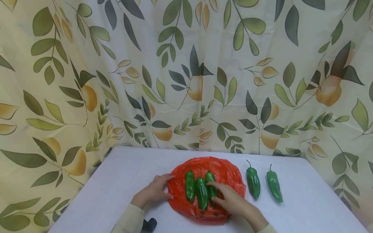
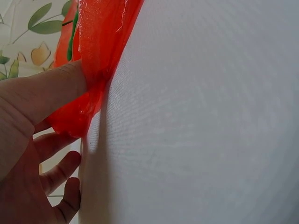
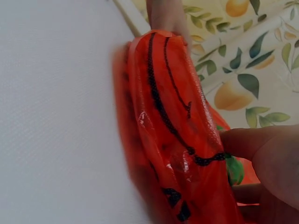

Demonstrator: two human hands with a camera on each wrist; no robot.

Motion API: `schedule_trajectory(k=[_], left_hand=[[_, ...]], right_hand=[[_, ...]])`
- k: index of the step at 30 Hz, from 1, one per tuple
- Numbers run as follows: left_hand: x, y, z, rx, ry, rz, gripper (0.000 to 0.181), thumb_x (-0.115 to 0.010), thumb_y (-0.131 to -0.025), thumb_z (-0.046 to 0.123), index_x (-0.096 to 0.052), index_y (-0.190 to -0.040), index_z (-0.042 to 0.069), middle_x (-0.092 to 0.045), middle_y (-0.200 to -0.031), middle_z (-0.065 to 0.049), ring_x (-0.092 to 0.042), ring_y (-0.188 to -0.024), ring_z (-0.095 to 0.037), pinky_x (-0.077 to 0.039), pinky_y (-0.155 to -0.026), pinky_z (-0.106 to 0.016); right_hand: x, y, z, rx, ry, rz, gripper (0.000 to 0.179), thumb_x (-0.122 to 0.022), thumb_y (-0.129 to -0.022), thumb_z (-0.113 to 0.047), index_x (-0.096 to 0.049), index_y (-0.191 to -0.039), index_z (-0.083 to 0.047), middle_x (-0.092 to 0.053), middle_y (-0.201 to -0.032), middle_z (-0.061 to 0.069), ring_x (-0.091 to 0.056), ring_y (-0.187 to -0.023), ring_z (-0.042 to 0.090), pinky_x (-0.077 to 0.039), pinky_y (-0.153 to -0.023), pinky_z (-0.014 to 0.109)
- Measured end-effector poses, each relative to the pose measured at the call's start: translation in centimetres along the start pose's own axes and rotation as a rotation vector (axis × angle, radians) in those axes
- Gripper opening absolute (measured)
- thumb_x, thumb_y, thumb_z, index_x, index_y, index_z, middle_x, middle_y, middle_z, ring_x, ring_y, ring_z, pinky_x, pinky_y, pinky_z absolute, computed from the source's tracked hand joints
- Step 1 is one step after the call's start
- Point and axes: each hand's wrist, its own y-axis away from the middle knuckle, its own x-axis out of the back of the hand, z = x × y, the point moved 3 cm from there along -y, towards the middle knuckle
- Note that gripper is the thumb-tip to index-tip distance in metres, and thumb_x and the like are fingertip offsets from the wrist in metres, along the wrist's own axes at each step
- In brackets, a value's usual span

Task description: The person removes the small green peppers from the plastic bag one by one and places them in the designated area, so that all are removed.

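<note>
Three green chili peppers lie side by side on a red plastic bag [image 1: 230,174] with black print, spread on the table. My left hand [image 1: 155,189] pinches the bag's left edge; in the left wrist view its thumb [image 2: 56,86] lies against the red plastic and the other fingers bend beneath. With index finger and thumb around it, my right hand [image 1: 233,199] holds the rightmost pepper [image 1: 210,177] of the three. The middle pepper [image 1: 202,194] and left pepper [image 1: 190,187] sit just beside it. In the right wrist view the right hand [image 3: 275,163] partly hides a pepper [image 3: 235,170].
Right of the bag, two more green chili peppers lie on the white table [image 1: 309,207], a nearer-in pepper [image 1: 253,182] and an outer pepper [image 1: 274,186]. A leaf-patterned curtain [image 1: 204,81] hangs behind the table. Something black [image 1: 149,225] is beside my left sleeve.
</note>
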Motion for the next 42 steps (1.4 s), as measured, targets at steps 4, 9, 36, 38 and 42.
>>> schedule_trajectory(k=[4, 9, 36, 38, 42], left_hand=[[0.0, -0.1, 0.1, -0.015, -0.005, 0.006, 0.079, -0.085, -0.078, 0.025, -0.05, -0.149, 0.021, -0.049, -0.153, -0.006, -0.042, -0.134, -0.029, -0.049, -0.104, -0.063], [0.1, 0.0, 0.2, -0.019, -0.009, 0.005, 0.079, -0.086, -0.078, 0.024, -0.051, -0.148, 0.02, -0.049, -0.153, -0.007, -0.041, -0.135, -0.031, -0.048, -0.105, -0.063], [0.2, 0.4, 0.5, -0.022, -0.002, -0.004, 0.078, -0.085, -0.078, 0.024, -0.051, -0.148, 0.02, -0.048, -0.154, -0.008, -0.042, -0.136, -0.032, -0.047, -0.106, -0.064], [0.2, 0.4, 0.5, -0.027, 0.0, -0.007, 0.078, -0.085, -0.078, 0.024, -0.051, -0.148, 0.02, -0.048, -0.153, -0.008, -0.042, -0.136, -0.031, -0.046, -0.107, -0.064], [0.3, 0.4, 0.4, -0.026, 0.003, -0.006, 0.078, -0.085, -0.079, 0.022, -0.05, -0.149, 0.02, -0.048, -0.153, -0.007, -0.041, -0.135, -0.031, -0.047, -0.107, -0.064]], right_hand=[[0.6, 0.0, -0.3, 0.015, -0.01, 0.017, 0.049, -0.07, -0.094, -0.032, -0.056, -0.14, -0.021, -0.058, -0.144, 0.015, -0.056, -0.13, 0.041, -0.047, -0.103, 0.067], [1.2, 0.1, -0.8, 0.03, -0.036, 0.019, 0.045, -0.069, -0.095, -0.033, -0.057, -0.137, -0.022, -0.061, -0.138, 0.013, -0.061, -0.116, 0.031, -0.055, -0.095, 0.062], [6.4, 4.8, -0.4, -0.021, -0.157, 0.126, 0.055, -0.071, -0.092, -0.014, -0.051, -0.143, -0.01, -0.056, -0.135, 0.026, -0.065, -0.099, 0.023, -0.062, -0.077, 0.03], [7.3, 5.4, -0.2, -0.027, -0.166, 0.145, 0.056, -0.07, -0.093, -0.011, -0.049, -0.145, -0.009, -0.054, -0.136, 0.03, -0.065, -0.094, 0.022, -0.061, -0.071, 0.028], [9.1, 6.4, 0.3, -0.039, -0.157, 0.193, 0.058, -0.068, -0.094, -0.009, -0.045, -0.147, -0.007, -0.048, -0.141, 0.035, -0.067, -0.093, 0.022, -0.062, -0.069, 0.03]])
